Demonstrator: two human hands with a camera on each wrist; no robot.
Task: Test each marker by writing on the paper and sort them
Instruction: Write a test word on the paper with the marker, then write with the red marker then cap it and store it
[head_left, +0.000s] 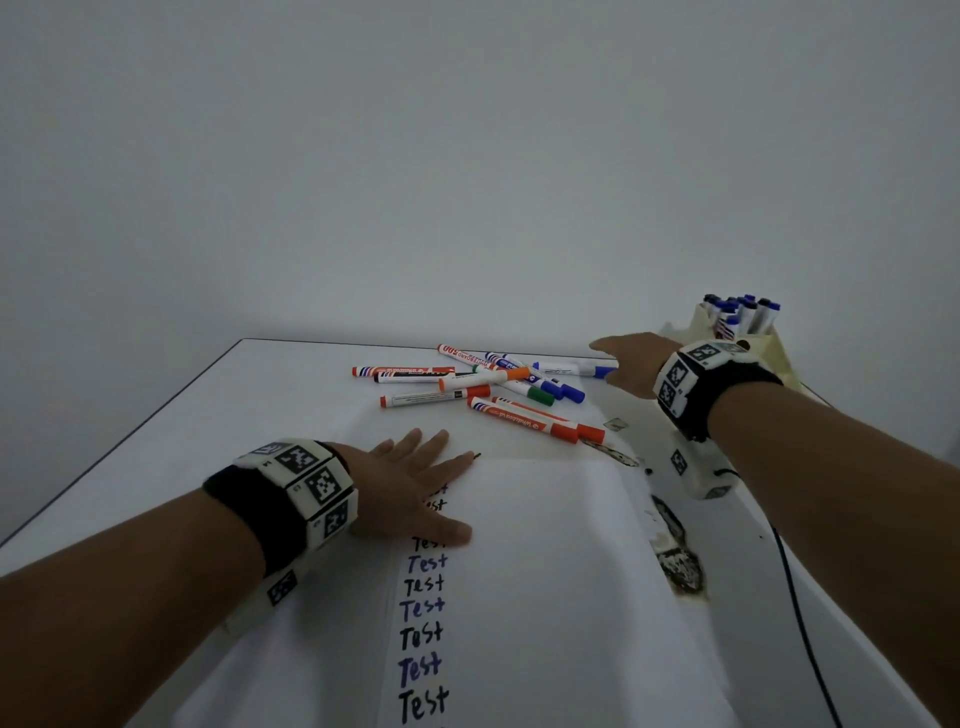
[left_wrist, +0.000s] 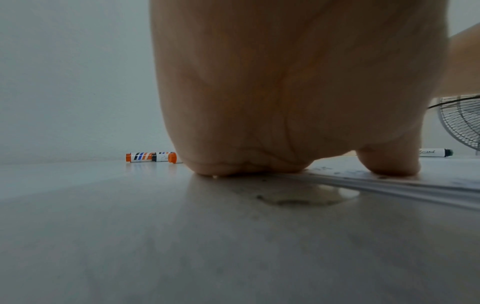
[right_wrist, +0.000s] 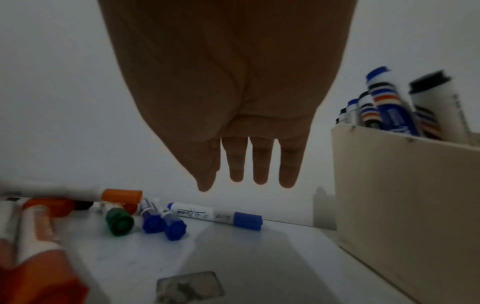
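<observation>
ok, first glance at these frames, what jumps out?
The column of handwritten "Test" words running down the paper, with the left hand flat on its top. Beyond it lies a loose marker pile; the right hand reaches over it, fingers straight, beside the cream holder.

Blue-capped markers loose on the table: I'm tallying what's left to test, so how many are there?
3. Two blue-capped white markers lie side by side at the pile's right edge; the third lies nearer the wall, below the right hand. The pile may hide more.
</observation>
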